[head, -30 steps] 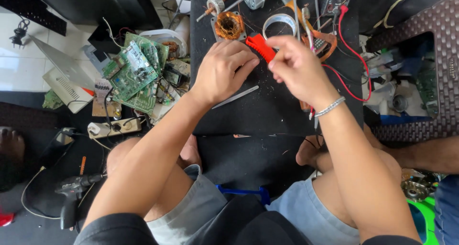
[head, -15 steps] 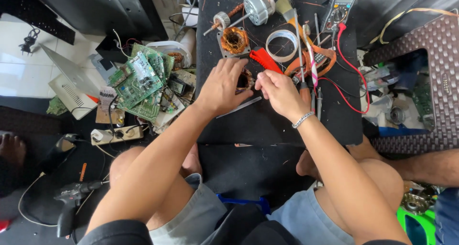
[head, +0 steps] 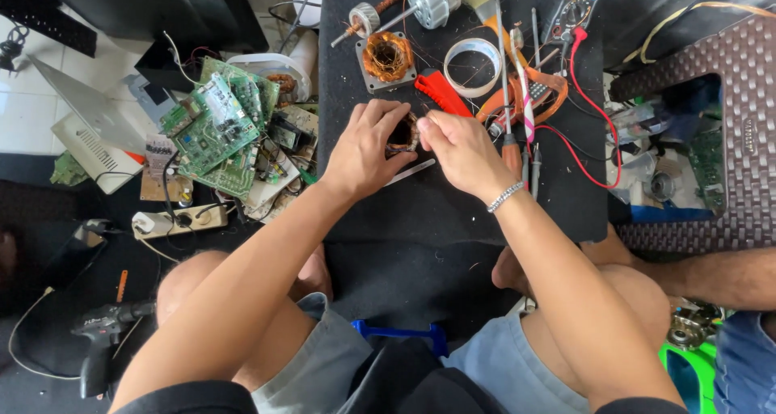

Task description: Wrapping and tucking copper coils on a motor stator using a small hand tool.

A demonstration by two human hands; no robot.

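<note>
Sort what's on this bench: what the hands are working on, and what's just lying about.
In hand:
left hand
right hand
small copper coil, held between both

Lying about:
wound stator
tape roll
red-handled tool
circuit boards
multimeter

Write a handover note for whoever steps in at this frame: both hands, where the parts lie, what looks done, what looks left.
Left hand and right hand both grip a small copper-wound coil over the black mat.
A second copper-wound stator sits further up the mat, beside the red-handled tool and tape roll.
Screwdrivers lie right of the hands; circuit boards are piled off the mat, left.
Done: coil is in hand.
Left: cannot tell; fingers hide the work.
</note>
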